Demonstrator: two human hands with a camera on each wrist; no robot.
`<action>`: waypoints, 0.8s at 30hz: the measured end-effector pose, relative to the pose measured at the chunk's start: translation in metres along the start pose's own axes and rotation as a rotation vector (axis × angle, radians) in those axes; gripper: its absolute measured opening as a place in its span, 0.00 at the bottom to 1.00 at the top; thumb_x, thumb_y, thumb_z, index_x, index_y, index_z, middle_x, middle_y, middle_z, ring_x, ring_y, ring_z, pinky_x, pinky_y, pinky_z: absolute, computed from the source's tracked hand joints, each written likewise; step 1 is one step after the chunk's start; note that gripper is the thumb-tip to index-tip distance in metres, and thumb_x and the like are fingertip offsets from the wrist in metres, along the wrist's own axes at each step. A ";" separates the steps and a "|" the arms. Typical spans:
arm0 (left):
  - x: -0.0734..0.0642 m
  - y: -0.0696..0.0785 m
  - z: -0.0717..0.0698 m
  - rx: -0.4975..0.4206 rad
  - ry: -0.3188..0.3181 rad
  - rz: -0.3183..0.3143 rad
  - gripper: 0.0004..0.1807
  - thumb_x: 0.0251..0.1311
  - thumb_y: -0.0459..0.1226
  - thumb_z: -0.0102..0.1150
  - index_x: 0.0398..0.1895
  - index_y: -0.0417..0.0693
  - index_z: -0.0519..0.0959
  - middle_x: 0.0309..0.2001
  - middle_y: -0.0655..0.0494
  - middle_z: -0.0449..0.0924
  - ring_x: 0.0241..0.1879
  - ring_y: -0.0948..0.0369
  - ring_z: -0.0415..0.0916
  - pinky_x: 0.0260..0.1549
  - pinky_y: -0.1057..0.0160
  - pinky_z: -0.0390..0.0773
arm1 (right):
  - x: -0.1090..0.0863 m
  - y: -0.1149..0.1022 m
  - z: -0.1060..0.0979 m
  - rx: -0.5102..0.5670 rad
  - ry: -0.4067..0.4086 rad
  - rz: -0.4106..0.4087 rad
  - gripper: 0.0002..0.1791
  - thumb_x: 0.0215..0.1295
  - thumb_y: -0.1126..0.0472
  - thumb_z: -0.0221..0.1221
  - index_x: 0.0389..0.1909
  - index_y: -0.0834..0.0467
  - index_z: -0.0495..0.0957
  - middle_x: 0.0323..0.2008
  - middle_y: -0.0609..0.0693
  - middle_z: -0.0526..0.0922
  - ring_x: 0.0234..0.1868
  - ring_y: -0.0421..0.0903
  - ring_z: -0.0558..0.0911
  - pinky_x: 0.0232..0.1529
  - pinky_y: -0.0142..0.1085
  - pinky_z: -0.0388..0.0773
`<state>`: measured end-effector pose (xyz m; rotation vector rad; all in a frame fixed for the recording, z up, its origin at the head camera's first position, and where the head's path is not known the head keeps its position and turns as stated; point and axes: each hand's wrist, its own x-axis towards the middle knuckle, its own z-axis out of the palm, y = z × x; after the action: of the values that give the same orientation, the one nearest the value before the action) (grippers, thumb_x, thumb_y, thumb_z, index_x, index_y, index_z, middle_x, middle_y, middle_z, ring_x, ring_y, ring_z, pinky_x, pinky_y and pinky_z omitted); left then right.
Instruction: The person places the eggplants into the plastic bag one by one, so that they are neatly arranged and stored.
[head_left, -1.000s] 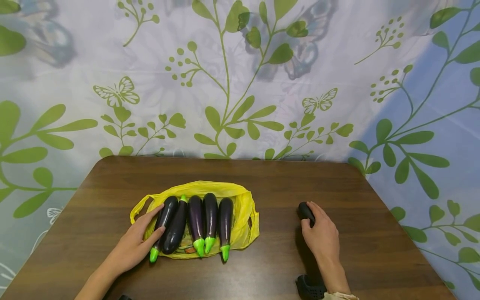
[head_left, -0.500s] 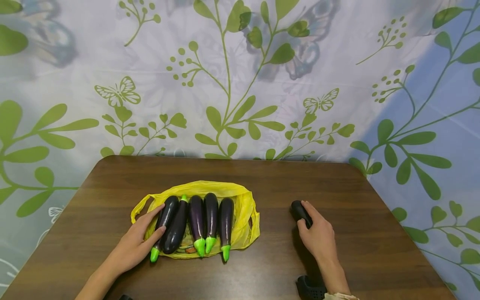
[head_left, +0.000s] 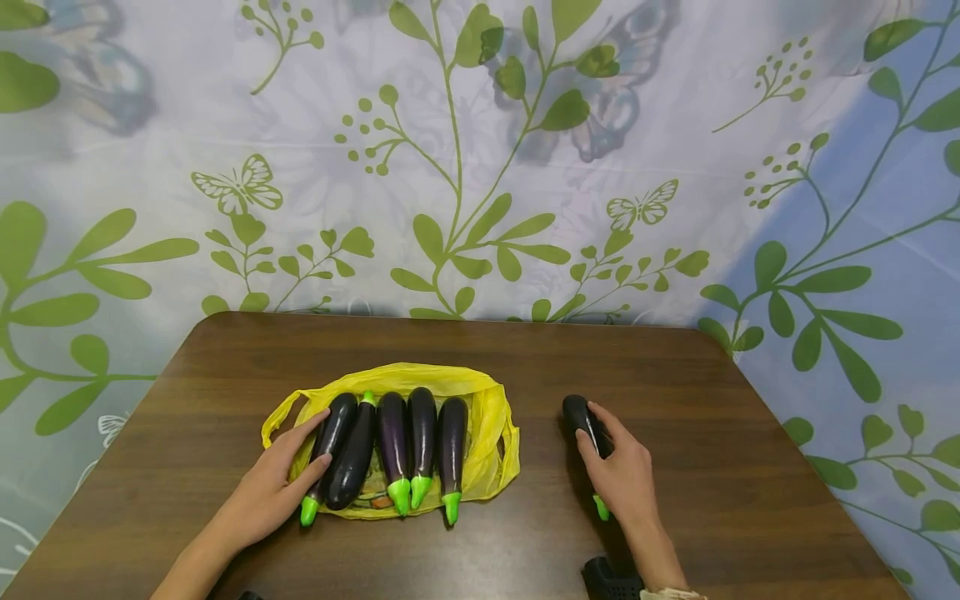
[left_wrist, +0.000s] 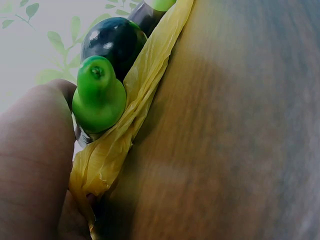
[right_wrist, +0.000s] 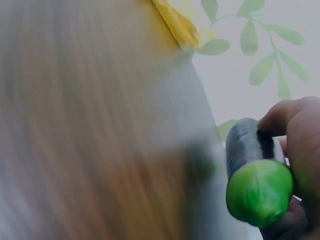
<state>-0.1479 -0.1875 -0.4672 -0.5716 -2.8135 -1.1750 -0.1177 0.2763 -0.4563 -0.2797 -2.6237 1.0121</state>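
On the right of the head view my right hand (head_left: 624,477) grips a dark eggplant (head_left: 579,414) with a green stem end, fingers and thumb round its sides. In the right wrist view its green cap (right_wrist: 260,195) faces the camera, with a shadow on the table beside it. A yellow plastic bag (head_left: 491,400) lies spread on the table with several eggplants in a row on it. My left hand (head_left: 262,496) holds the leftmost eggplant (head_left: 337,425), thumb across it and fingers along its far side. The left wrist view shows that eggplant's green cap (left_wrist: 97,105) beside the bag's edge.
The brown wooden table (head_left: 637,358) meets a leaf-printed cloth backdrop (head_left: 337,167) along its far edge. A black strap-like device (head_left: 611,579) sits by the right wrist. Bare tabletop lies between the bag and the right hand.
My right hand has moved left with its eggplant, towards the bag, and more of the eggplant shows, including its green end. The left hand has stayed in place.
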 end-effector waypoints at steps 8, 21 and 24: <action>0.000 -0.001 0.001 0.005 0.002 0.004 0.34 0.77 0.48 0.54 0.81 0.53 0.60 0.75 0.39 0.64 0.71 0.36 0.63 0.61 0.29 0.66 | -0.007 -0.017 0.020 0.128 0.036 -0.077 0.27 0.71 0.58 0.65 0.70 0.51 0.75 0.63 0.61 0.81 0.59 0.59 0.84 0.51 0.53 0.84; 0.000 -0.002 0.002 0.009 0.017 0.013 0.33 0.77 0.48 0.54 0.81 0.53 0.60 0.74 0.40 0.65 0.71 0.38 0.63 0.61 0.31 0.67 | -0.018 -0.050 0.051 0.314 0.037 -0.139 0.24 0.70 0.61 0.66 0.66 0.48 0.77 0.64 0.53 0.81 0.61 0.53 0.84 0.54 0.47 0.83; 0.000 -0.002 0.002 0.007 0.018 0.016 0.33 0.77 0.47 0.54 0.80 0.52 0.60 0.74 0.39 0.65 0.71 0.37 0.63 0.61 0.31 0.68 | -0.020 -0.055 0.058 0.376 0.037 -0.145 0.23 0.70 0.61 0.67 0.64 0.48 0.78 0.65 0.50 0.80 0.62 0.52 0.83 0.55 0.47 0.83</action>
<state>-0.1485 -0.1872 -0.4695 -0.5790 -2.7923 -1.1605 -0.1234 0.1944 -0.4641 -0.0188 -2.3197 1.3998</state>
